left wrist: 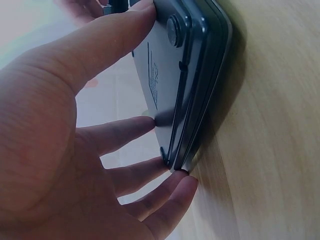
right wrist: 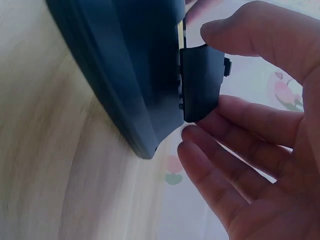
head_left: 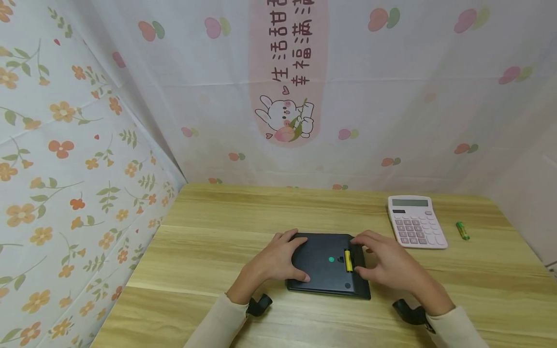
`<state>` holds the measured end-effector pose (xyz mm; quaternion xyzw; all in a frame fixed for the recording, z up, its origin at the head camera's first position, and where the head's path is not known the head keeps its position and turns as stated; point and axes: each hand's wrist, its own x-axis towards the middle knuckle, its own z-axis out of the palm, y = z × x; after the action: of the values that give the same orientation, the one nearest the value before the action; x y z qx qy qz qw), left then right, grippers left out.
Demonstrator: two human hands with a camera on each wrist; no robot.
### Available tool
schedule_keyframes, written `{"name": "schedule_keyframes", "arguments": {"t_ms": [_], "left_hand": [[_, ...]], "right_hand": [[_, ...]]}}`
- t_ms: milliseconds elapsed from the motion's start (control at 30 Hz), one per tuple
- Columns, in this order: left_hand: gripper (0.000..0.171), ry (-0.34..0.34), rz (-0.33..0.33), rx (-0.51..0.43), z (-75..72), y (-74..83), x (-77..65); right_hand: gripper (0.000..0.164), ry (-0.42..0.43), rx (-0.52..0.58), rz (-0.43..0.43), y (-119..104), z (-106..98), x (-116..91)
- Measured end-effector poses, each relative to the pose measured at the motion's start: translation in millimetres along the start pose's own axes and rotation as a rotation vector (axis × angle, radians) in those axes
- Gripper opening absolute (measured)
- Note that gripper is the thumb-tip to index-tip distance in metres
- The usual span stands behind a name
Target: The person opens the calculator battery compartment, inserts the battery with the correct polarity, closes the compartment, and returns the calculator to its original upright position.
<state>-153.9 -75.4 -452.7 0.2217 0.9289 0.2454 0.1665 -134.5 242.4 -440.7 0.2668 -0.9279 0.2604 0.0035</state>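
Note:
A black desk calculator lies back side up on the table, its battery bay uncovered near the right end. In the bay sits a yellow battery. My left hand grips the calculator's left part, thumb on the back near the front edge and fingers spread to the far edge. In the left wrist view, the fingertips press on the casing next to a round rubber foot. Between thumb and fingers, my right hand pinches the small black battery cover, its tabbed edge right at the bay.
Behind my right hand lies a pale pink calculator, keys up. A green battery lies to its right on the wooden table. A printed cloth hangs along the table's back edge, with a flowered one at the left.

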Motion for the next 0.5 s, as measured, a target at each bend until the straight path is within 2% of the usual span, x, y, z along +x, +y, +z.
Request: {"name": "schedule_keyframes", "arguments": {"t_ms": [267,500], "left_hand": [[0.094,-0.004,-0.004,-0.002,-0.2,-0.2,0.0],[0.094,-0.004,-0.001,0.002,-0.4,0.2,-0.2]], "right_hand": [[0.058,-0.012,-0.039,0.010,-4.8,3.8,2.9],[0.058,-0.001,-0.050,-0.022,-4.6,5.0,2.0]]}}
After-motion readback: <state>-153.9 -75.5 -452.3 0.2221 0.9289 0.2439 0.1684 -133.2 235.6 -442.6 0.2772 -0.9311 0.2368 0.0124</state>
